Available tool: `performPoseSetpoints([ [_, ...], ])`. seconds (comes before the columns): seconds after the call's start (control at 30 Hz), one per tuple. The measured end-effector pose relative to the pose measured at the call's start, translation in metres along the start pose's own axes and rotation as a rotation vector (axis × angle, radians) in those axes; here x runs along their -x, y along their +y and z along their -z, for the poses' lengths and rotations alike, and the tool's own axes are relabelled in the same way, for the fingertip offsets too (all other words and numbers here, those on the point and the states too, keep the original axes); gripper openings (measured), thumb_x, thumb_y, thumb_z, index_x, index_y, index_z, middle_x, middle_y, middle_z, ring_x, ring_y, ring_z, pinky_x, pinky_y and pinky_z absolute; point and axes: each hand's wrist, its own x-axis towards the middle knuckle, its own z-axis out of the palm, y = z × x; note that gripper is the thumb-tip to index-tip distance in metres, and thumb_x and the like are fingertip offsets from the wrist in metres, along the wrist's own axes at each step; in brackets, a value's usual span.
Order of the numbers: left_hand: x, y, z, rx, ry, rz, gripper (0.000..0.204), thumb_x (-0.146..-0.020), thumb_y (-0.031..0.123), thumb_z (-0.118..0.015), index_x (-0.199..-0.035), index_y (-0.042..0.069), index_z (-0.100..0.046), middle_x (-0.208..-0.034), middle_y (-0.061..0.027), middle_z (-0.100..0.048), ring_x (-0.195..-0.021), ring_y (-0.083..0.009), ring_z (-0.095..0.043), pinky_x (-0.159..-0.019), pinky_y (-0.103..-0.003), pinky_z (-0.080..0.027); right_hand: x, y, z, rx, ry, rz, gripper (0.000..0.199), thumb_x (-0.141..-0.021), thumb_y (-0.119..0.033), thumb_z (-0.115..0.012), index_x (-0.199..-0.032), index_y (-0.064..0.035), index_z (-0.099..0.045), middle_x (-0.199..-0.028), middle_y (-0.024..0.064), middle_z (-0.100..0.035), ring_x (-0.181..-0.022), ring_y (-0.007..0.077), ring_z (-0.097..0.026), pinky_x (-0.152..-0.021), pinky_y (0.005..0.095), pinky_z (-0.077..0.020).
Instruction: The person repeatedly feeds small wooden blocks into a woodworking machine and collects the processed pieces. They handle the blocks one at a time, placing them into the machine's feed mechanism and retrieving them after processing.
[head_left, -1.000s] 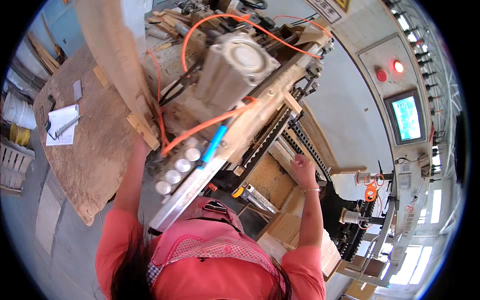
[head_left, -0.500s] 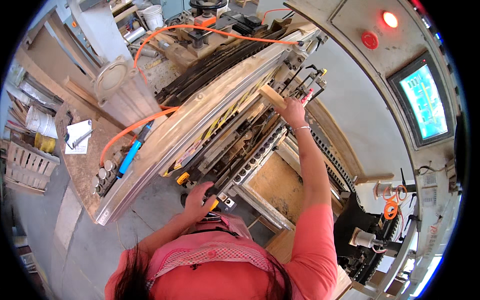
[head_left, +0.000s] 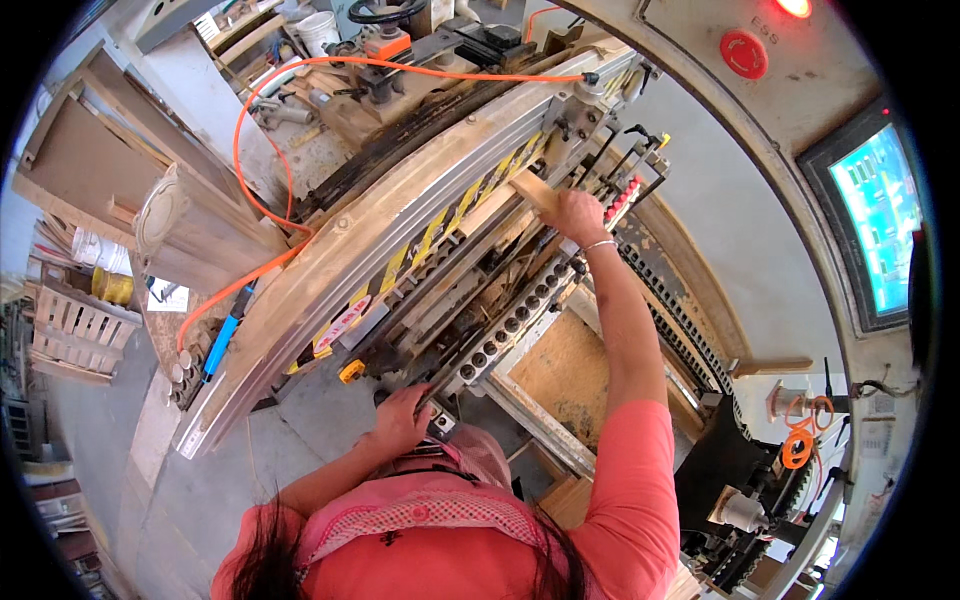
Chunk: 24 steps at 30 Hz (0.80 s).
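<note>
Out ahead over the machine, my right hand (head_left: 577,217) is closed around the near end of a short, pale wood strip (head_left: 532,189). The strip's free end points up and left, toward the yellow-and-black striped guard (head_left: 450,215). Close to my body, my left hand (head_left: 399,420) has its fingers curled at the near end of the machine's long rail (head_left: 510,325), which carries a row of round black pieces. What lies inside those fingers is hidden. A small grey block with round holes (head_left: 441,421) is just right of the left hand.
A thick machine beam (head_left: 300,285) curves along the left, with an orange hose (head_left: 240,135) looping over it. A control panel with a lit screen (head_left: 872,228) and a red stop button (head_left: 744,54) stands at right. A wood-bottomed frame (head_left: 560,375) lies beneath my right forearm.
The view has shifted a little. My left hand has moved slightly right, and its fingers have drawn together at the rail's end. My right hand still grips the wood strip in about the same place.
</note>
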Motion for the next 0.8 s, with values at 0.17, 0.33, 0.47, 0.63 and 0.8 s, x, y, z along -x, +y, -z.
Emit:
performPoseSetpoints([
  [0.17, -0.002, 0.003, 0.001, -0.009, -0.004, 0.009, 0.034, -0.078, 0.012, -0.060, -0.110, 0.002, -0.054, -0.098, -0.0174, -0.061, -0.088, -0.0363, -0.059, -0.076, -0.042, -0.048, -0.006, 0.021, -0.003, -0.020, 0.015, -0.006, 0.044, -0.065, -0.042, -0.070, -0.084, -0.0023, -0.067, -0.083, 0.0178, -0.065, -0.080, 0.0327, -0.064, -0.072, 0.0412, -0.0520],
  [0.33, 0.000, -0.002, 0.000, -0.017, 0.003, 0.001, 0.035, -0.078, 0.012, -0.060, -0.110, 0.002, -0.054, -0.097, -0.0193, -0.061, -0.088, -0.0368, -0.059, -0.077, -0.043, -0.048, -0.002, 0.011, 0.003, -0.017, 0.036, -0.054, 0.046, -0.065, -0.043, -0.071, -0.081, 0.0001, -0.068, -0.084, 0.0171, -0.066, -0.080, 0.0312, -0.065, -0.073, 0.0393, -0.0529],
  [0.47, -0.002, 0.000, 0.001, -0.006, -0.012, 0.015, 0.035, -0.078, 0.012, -0.060, -0.110, 0.002, -0.054, -0.097, -0.0200, -0.061, -0.088, -0.0369, -0.059, -0.076, -0.043, -0.048, -0.001, 0.011, -0.001, 0.000, 0.052, -0.088, 0.046, -0.065, -0.044, -0.072, -0.080, -0.0005, -0.068, -0.082, 0.0164, -0.066, -0.080, 0.0304, -0.065, -0.073, 0.0379, -0.0529],
  [0.63, -0.004, 0.002, 0.000, -0.008, -0.003, 0.005, 0.034, -0.077, 0.012, -0.060, -0.109, 0.002, -0.054, -0.096, -0.0198, -0.061, -0.086, -0.0369, -0.059, -0.075, -0.043, -0.049, -0.007, 0.013, -0.002, -0.014, 0.055, -0.066, 0.050, -0.065, -0.047, -0.070, -0.081, 0.0004, -0.067, -0.081, 0.0177, -0.066, -0.078, 0.0320, -0.065, -0.069, 0.0398, -0.0522],
  [0.8, -0.002, 0.001, -0.002, 0.010, -0.014, 0.019, 0.035, -0.076, 0.011, -0.061, -0.110, 0.002, -0.054, -0.096, -0.0198, -0.061, -0.086, -0.0371, -0.059, -0.075, -0.043, -0.048, -0.007, 0.005, 0.001, -0.012, 0.026, -0.087, 0.052, -0.065, -0.049, -0.071, -0.082, 0.0001, -0.068, -0.085, 0.0177, -0.067, -0.081, 0.0309, -0.065, -0.071, 0.0394, -0.0525],
])
